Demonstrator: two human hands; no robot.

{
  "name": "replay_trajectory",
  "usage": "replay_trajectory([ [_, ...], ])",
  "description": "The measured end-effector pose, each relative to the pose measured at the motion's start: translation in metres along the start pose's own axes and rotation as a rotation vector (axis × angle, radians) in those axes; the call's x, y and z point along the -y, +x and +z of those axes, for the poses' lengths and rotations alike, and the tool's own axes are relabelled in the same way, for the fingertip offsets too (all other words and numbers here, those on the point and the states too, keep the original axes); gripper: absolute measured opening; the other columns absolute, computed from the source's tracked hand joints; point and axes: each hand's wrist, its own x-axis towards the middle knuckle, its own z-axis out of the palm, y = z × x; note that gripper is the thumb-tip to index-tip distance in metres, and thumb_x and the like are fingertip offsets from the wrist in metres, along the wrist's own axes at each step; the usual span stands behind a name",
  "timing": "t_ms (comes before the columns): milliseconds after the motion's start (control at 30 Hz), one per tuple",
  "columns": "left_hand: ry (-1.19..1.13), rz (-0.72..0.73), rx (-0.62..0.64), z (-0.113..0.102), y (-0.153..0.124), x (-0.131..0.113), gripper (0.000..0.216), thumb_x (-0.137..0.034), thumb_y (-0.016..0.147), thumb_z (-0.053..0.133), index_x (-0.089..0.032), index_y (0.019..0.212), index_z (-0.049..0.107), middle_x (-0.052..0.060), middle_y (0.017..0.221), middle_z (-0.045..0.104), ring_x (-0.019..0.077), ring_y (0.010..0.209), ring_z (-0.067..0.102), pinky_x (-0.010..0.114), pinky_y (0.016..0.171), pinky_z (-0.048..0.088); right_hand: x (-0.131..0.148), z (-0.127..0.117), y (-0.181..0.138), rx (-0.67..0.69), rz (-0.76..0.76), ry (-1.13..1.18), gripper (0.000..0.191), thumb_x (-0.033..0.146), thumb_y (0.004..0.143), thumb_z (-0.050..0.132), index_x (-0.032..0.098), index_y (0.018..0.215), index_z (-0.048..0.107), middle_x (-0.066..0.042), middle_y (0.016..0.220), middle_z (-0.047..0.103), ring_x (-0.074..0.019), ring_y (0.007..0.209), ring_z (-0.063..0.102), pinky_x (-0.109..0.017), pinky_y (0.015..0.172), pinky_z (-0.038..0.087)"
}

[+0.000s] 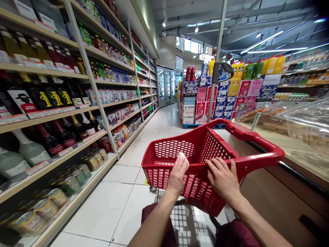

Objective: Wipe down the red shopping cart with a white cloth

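A red plastic shopping cart (197, 185) with perforated walls stands sideways in front of me. My left hand (178, 176) is closed around a small crumpled white cloth (183, 157) at the near rim of the basket. Only a little of the cloth shows past the fingers. Further right, my right hand (223, 178) holds the same rim, fingertips over the top edge and thumb on the outer side, the little finger raised. The cart's red handle (267, 145) extends to the right of it. No goods are visible inside the basket.
Shelves (77, 111) of bottles and cans line the left side. Stacked drink cartons (203, 103) stand ahead on a blue pallet, beside a metal pole (218, 41). A display counter (272, 151) with clear covers borders the cart's right. Glass-door fridges (166, 82) stand at the back.
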Motion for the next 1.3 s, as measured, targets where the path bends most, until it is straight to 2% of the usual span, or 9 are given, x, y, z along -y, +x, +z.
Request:
replay_trajectory([
  [100, 0.053, -0.068, -0.08, -0.016, -0.016, 0.025, 0.049, -0.003, 0.083, 0.031, -0.022, 0.127, 0.038, 0.007, 0.132, 0.043, 0.0186, 0.125, 0.032, 0.042, 0.099, 0.04, -0.004, -0.001, -0.001, -0.015, -0.01, 0.016, 0.031, 0.023, 0.081, 0.041, 0.022, 0.106, 0.059, -0.004, 0.105, 0.062, -0.0218, 0.106, 0.047, -0.048, 0.103, 0.012],
  [233, 0.172, -0.304, -0.296, -0.035, -0.036, 0.056, 0.051, -0.002, 0.081, 0.031, -0.022, 0.127, 0.038, 0.007, 0.134, 0.041, 0.0192, 0.126, 0.031, 0.044, 0.102, 0.035, 0.0, 0.0, -0.002, -0.022, 0.009, 0.006, 0.032, 0.025, 0.08, 0.043, 0.019, 0.106, 0.059, -0.007, 0.105, 0.062, -0.0238, 0.107, 0.046, -0.05, 0.103, 0.011],
  [433, 0.047, -0.088, -0.089, -0.013, -0.025, 0.03, 0.052, -0.002, 0.081, 0.033, -0.022, 0.128, 0.037, 0.005, 0.133, 0.042, 0.0186, 0.127, 0.03, 0.042, 0.102, 0.036, -0.004, 0.002, -0.004, -0.008, -0.012, 0.013, 0.033, 0.024, 0.081, 0.041, 0.019, 0.108, 0.058, -0.006, 0.107, 0.062, -0.023, 0.107, 0.047, -0.05, 0.103, 0.012],
  [633, 0.184, -0.389, -0.317, -0.033, -0.04, 0.063, 0.056, 0.001, 0.076, 0.032, -0.023, 0.126, 0.04, 0.005, 0.133, 0.042, 0.0191, 0.126, 0.031, 0.044, 0.104, 0.033, -0.006, -0.003, 0.004, -0.005, -0.027, 0.004, 0.032, 0.025, 0.081, 0.041, 0.019, 0.107, 0.059, -0.006, 0.106, 0.062, -0.0231, 0.106, 0.047, -0.048, 0.1, 0.015],
  [800, 0.035, -0.125, -0.079, -0.005, -0.022, 0.03, 0.054, 0.0, 0.079, 0.031, -0.022, 0.128, 0.038, 0.005, 0.133, 0.042, 0.0197, 0.126, 0.031, 0.045, 0.101, 0.038, -0.04, -0.006, 0.019, -0.025, 0.052, -0.072, 0.032, 0.03, 0.084, 0.037, 0.019, 0.099, 0.062, -0.008, 0.105, 0.063, -0.0238, 0.098, 0.051, -0.05, 0.096, 0.017],
  [900, 0.05, -0.169, -0.125, -0.007, -0.021, 0.033, 0.055, 0.001, 0.078, 0.03, -0.022, 0.128, 0.037, 0.005, 0.133, 0.042, 0.0189, 0.126, 0.032, 0.044, 0.102, 0.036, -0.056, -0.007, 0.019, 0.016, 0.012, -0.094, 0.032, 0.029, 0.085, 0.034, 0.019, 0.096, 0.063, -0.007, 0.1, 0.065, -0.0222, 0.096, 0.051, -0.048, 0.096, 0.016],
  [1033, 0.108, -0.308, -0.253, -0.009, -0.016, 0.035, 0.057, 0.001, 0.077, 0.031, -0.022, 0.129, 0.036, 0.006, 0.135, 0.039, 0.02, 0.127, 0.03, 0.046, 0.104, 0.032, -0.049, -0.007, 0.017, -0.011, -0.006, -0.092, 0.032, 0.029, 0.084, 0.036, 0.017, 0.101, 0.061, -0.007, 0.103, 0.064, -0.022, 0.097, 0.051, -0.048, 0.098, 0.013],
  [1200, -0.033, -0.038, -0.033, 0.018, 0.009, -0.008, 0.053, 0.001, 0.079, 0.029, -0.019, 0.128, 0.038, 0.007, 0.132, 0.043, 0.0192, 0.126, 0.031, 0.043, 0.1, 0.039, -0.056, -0.01, 0.018, -0.034, 0.025, -0.089, 0.032, 0.031, 0.083, 0.038, 0.016, 0.099, 0.062, -0.008, 0.102, 0.064, -0.0232, 0.097, 0.051, -0.049, 0.097, 0.014],
  [1300, -0.014, -0.051, -0.018, 0.009, 0.004, 0.003, 0.052, 0.001, 0.08, 0.03, -0.018, 0.127, 0.039, 0.009, 0.131, 0.044, 0.019, 0.125, 0.033, 0.042, 0.1, 0.038, -0.075, -0.013, 0.018, -0.103, 0.095, -0.112, 0.033, 0.031, 0.084, 0.036, 0.015, 0.096, 0.062, -0.01, 0.102, 0.064, -0.0239, 0.099, 0.05, -0.049, 0.096, 0.013],
])
